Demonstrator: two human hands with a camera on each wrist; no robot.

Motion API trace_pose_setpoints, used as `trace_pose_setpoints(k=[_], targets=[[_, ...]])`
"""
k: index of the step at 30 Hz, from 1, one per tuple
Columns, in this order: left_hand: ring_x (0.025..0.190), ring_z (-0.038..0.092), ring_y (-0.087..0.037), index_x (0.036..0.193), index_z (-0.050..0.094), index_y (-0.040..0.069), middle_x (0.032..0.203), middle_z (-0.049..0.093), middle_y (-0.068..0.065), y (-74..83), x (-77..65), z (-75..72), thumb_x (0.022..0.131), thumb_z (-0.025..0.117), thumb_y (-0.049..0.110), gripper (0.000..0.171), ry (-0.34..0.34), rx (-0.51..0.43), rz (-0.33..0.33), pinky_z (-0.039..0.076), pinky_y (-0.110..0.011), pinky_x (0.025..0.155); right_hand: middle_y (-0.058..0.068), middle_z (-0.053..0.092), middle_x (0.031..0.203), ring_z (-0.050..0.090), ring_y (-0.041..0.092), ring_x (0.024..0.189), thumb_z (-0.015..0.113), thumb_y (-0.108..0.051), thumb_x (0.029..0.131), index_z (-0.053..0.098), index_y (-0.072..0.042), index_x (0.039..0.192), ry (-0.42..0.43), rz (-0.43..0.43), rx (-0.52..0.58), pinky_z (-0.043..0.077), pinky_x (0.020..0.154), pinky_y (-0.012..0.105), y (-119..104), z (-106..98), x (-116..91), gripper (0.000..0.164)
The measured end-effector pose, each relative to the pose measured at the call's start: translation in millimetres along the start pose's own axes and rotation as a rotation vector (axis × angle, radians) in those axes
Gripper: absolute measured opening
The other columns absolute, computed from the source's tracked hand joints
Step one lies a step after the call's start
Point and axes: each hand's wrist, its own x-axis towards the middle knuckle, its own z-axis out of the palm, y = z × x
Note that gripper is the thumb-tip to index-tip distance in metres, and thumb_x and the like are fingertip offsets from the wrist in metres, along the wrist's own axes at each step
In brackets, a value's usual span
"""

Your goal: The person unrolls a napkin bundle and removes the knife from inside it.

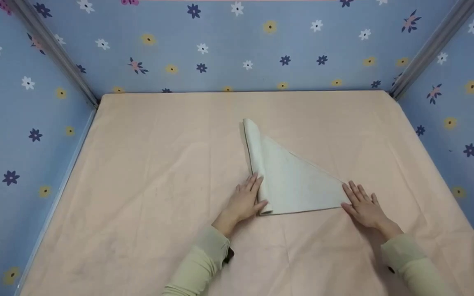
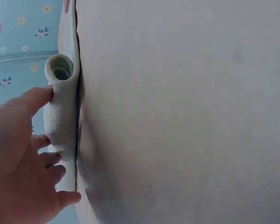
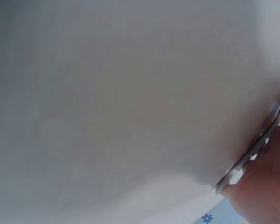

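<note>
A pale green-white towel [image 1: 303, 181] lies on the pink-covered table, its left edge turned into a roll [image 1: 254, 152] and its flat part narrowing toward the right. My left hand [image 1: 243, 199] rests against the near half of the roll. In the left wrist view, the thumb and fingertips of that hand [image 2: 23, 158] touch the roll's side [image 2: 60, 112], whose hollow end shows. With fingers extended, my right hand [image 1: 364, 205] presses on the towel's narrow right end. Only part of the right hand [image 3: 266, 182] shows in the right wrist view, by the towel's edge [image 3: 247, 158].
A creased pink cloth [image 1: 159, 164] covers the table. Blue flowered panels [image 1: 220, 45] stand behind it and on both sides, with grey posts [image 1: 56, 49] at the back corners.
</note>
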Motion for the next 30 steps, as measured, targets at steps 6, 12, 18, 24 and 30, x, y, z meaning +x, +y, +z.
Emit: trace_pose_setpoints(k=[6,12,18,24,30], targets=[[0.132,0.013,-0.028,0.142,0.015,0.009,0.147,0.011,-0.013,1.1,-1.8,-6.6,0.089,0.043,0.049,0.072,-0.026,0.006,-0.025,0.022,-0.050,0.101,0.020,0.004,0.146,0.003,0.040,0.130,0.034,-0.039,0.095,0.013,-0.003,0.142,-0.011,0.009,-0.006,-0.003,0.095,0.064,0.4,0.4,0.2,0.063],[0.132,0.013,-0.029,0.141,0.017,0.006,0.146,0.013,-0.015,4.8,-2.2,-13.0,0.088,0.045,0.048,0.073,-0.044,0.045,-0.035,0.021,-0.048,0.102,0.020,0.006,0.145,0.004,0.041,0.130,0.035,-0.039,0.094,0.014,-0.003,0.141,0.013,-0.003,0.000,-0.002,0.094,0.065,1.1,2.3,-0.1,0.063],[0.132,0.014,-0.029,0.139,0.022,0.002,0.145,0.015,-0.016,12.1,-0.7,-16.9,0.088,0.047,0.044,0.071,-0.034,0.076,-0.038,0.021,-0.047,0.102,0.020,0.005,0.146,0.003,0.040,0.131,0.035,-0.040,0.094,0.013,-0.004,0.142,0.013,0.000,-0.001,-0.002,0.095,0.064,1.0,3.3,-0.3,0.063],[0.131,0.016,-0.030,0.139,0.024,0.001,0.145,0.015,-0.017,22.2,2.5,-16.1,0.089,0.047,0.043,0.069,-0.014,0.108,-0.035,0.023,-0.046,0.101,0.020,0.006,0.146,0.003,0.040,0.131,0.035,-0.039,0.094,0.015,-0.003,0.141,0.008,0.006,0.007,-0.002,0.095,0.064,0.4,2.8,-0.8,0.063],[0.132,0.014,-0.030,0.138,0.026,0.001,0.145,0.015,-0.017,30.2,7.4,-10.1,0.088,0.049,0.042,0.069,0.021,0.120,-0.035,0.024,-0.046,0.101,0.020,0.004,0.146,0.003,0.040,0.131,0.034,-0.039,0.095,0.013,-0.004,0.142,-0.001,0.004,0.011,-0.003,0.096,0.063,0.0,1.8,-0.7,0.062]])
